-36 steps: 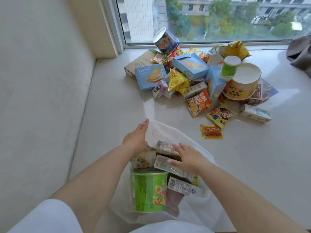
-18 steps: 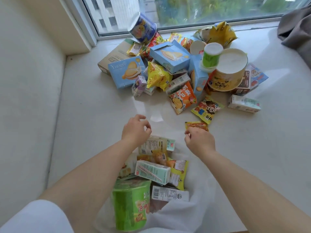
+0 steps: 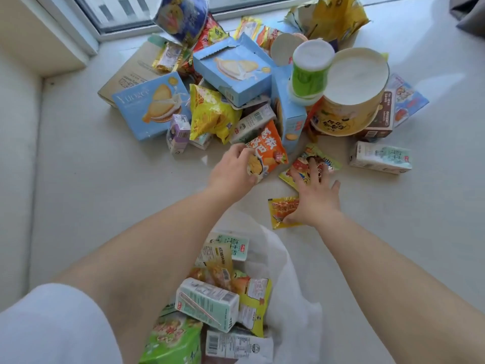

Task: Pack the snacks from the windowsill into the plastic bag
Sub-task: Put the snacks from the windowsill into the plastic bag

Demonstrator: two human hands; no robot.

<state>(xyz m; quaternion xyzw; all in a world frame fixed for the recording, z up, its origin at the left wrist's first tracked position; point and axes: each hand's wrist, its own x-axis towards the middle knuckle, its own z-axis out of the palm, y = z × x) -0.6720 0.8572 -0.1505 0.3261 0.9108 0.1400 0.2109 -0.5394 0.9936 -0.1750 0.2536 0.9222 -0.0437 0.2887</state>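
Note:
A pile of snacks covers the windowsill (image 3: 105, 179) below the window. My left hand (image 3: 232, 170) grips the lower left edge of an orange snack packet (image 3: 267, 151) at the front of the pile. My right hand (image 3: 313, 195) lies spread with straight fingers, its fingertips on a yellow cartoon packet (image 3: 304, 164) and its heel over a small orange-yellow sachet (image 3: 282, 210). The white plastic bag (image 3: 291, 298) lies open near me, holding milk cartons (image 3: 207, 303), packets and a green tub (image 3: 173, 340).
Blue biscuit boxes (image 3: 151, 106), a yellow chip bag (image 3: 210, 111), a green-banded cup (image 3: 311, 72), a large yellow paper tub (image 3: 351, 95) and a blue can (image 3: 181, 17) are stacked in the pile. A lone milk carton (image 3: 380, 157) lies to the right. A wall borders the left side.
Both hands left the bag's mouth and reached forward to the pile. The left hand took hold of the orange packet; the right hand spread open over the yellow packet and sachet.

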